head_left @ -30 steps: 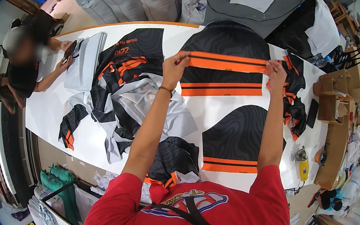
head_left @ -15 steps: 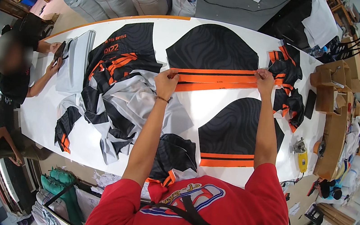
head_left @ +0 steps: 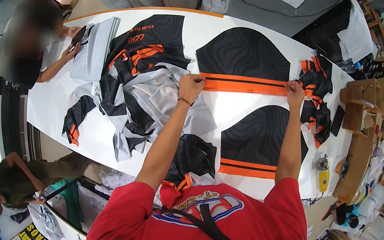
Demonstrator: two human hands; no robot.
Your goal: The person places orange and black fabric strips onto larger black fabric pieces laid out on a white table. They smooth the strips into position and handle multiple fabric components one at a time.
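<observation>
A black sleeve panel (head_left: 244,54) with a wavy tone pattern and an orange, black-striped band lies flat ahead of me. My left hand (head_left: 190,87) is closed in a pinch on the left end of its orange hem. At the right end, my right hand (head_left: 295,94) pinches the same hem, fingertips pressed together. The hem is held straight between both hands. Nearer to me lies a second sleeve panel (head_left: 252,137) of the same pattern, partly beneath my right forearm.
Crumpled black, orange and grey jersey pieces (head_left: 139,98) lie left of my arm, smaller ones (head_left: 320,83) at the right. A yellow-handled electric cutter (head_left: 323,176) stands at the table's right edge, near a black phone (head_left: 338,121). A co-worker (head_left: 27,45) holds a phone at the left.
The two orange edges, apart with a gap between them before, now lie together as one band. The whole view has shifted a little. A person at lower left has come further into view.
</observation>
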